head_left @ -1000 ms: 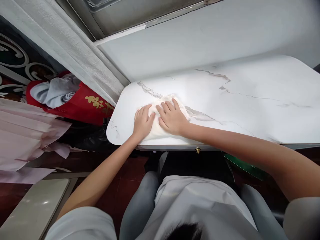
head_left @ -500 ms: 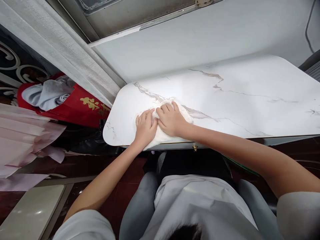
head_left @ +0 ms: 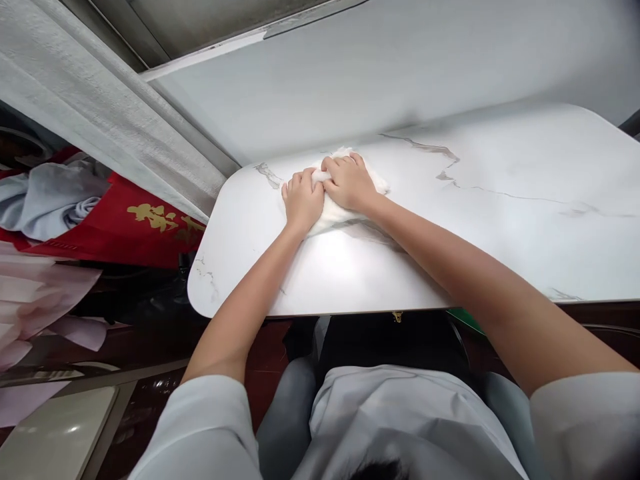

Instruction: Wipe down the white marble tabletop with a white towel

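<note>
A white crumpled cloth (head_left: 334,212) lies on the white marble-look table (head_left: 475,227), near its far left corner by the wall. My left hand (head_left: 301,199) presses on the cloth's left part with its fingers curled over the fabric. My right hand (head_left: 351,182) sits beside it, touching it, fingers bent and gripping the cloth's far edge. Both arms stretch forward across the tabletop. Most of the cloth is hidden beneath the two hands.
A grey wall (head_left: 380,73) runs along the table's far side. A grey curtain (head_left: 100,127) hangs at the left. Beyond the table's left end lie a red bag with gold lettering (head_left: 125,227), grey clothes (head_left: 45,193) and pink fabric (head_left: 35,293).
Both hands have pushed the cloth from the table's near edge away to its far side by the wall. The fingers have gone from flatter to more curled.
</note>
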A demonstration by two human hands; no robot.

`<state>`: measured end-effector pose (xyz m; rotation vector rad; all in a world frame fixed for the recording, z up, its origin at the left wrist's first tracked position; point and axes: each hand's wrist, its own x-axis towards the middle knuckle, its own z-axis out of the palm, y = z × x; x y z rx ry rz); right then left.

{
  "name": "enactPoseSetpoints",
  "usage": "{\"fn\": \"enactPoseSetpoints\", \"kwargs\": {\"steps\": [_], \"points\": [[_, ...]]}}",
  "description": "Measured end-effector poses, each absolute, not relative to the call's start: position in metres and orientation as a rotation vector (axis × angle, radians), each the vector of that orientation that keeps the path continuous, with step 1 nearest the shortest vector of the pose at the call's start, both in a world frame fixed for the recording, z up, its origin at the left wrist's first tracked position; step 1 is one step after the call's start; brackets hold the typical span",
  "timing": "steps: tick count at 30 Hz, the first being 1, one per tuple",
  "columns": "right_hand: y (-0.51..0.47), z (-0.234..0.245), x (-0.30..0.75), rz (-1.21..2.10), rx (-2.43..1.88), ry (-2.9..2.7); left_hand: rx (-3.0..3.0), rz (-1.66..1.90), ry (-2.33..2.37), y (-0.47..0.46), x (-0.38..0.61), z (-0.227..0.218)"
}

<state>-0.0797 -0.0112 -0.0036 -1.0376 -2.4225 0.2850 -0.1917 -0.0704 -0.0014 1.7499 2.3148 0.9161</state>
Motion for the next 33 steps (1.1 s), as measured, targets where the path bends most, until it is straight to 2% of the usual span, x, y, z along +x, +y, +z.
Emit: {"fn": "enactPoseSetpoints", "kwargs": {"steps": [18,33], "points": [[0.083,-0.010,-0.097,0.136,-1.197,-2.274,1.845,1.166,2.080,0.049,-0.228,-0.018],[0.075,-0.008,-0.093,0.079,-1.218,-2.329,1.830,1.134,2.125,0.042,-0.220,-0.018]]}}
